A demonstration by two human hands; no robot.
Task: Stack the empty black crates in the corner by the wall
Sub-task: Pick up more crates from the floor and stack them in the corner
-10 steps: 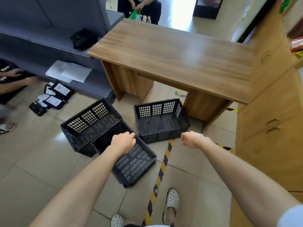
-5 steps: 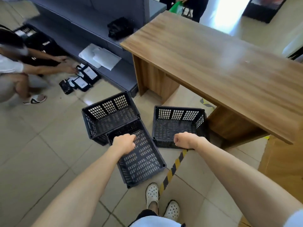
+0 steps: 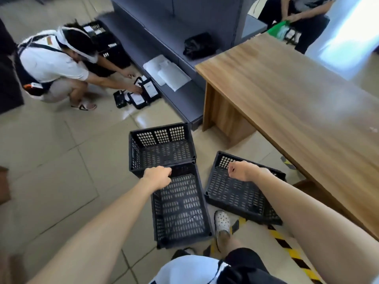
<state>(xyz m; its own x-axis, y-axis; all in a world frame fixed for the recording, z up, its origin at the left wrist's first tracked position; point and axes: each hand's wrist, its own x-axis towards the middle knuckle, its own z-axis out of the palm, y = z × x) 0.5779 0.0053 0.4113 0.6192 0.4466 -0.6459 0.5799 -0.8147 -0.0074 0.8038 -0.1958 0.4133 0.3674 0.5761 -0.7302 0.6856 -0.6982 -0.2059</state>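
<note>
The fingers of the left hand (image 3: pixel 157 174) are curled under, knuckles up, at the far rim of the near crate (image 3: pixel 180 208) in the lower middle of the frame; whether they actually grip the rim I cannot tell, since the fingertips are tucked out of sight. The right hand (image 3: pixel 243 171) is closed into a loose fist above the right crate (image 3: pixel 235 193), and contact there is just as unclear. All three crates are black plastic with perforated walls and floors, and all look empty. The near one lies at a slant on the floor tiles, its far end touching the far crate (image 3: pixel 162 148), which sits squarely at mid-frame. The right crate is tilted and lies just beside the near one, its far edge close under the wooden desk (image 3: pixel 297 95) that fills the right side. A white clog (image 3: pixel 222 221) stands between the near crate and the right one, next to yellow-and-black floor tape (image 3: pixel 287 249). Behind the crates runs a grey shelf unit (image 3: pixel 184 95) holding white folded packets (image 3: pixel 168 72) and a black bundle (image 3: pixel 199 46). At upper left a crouching person (image 3: pixel 55 66) reaches toward small black pouches (image 3: pixel 139 95) on the floor. At the top right a seated person is cut off by the frame, holding something green. The picture is slightly blurred throughout.
</note>
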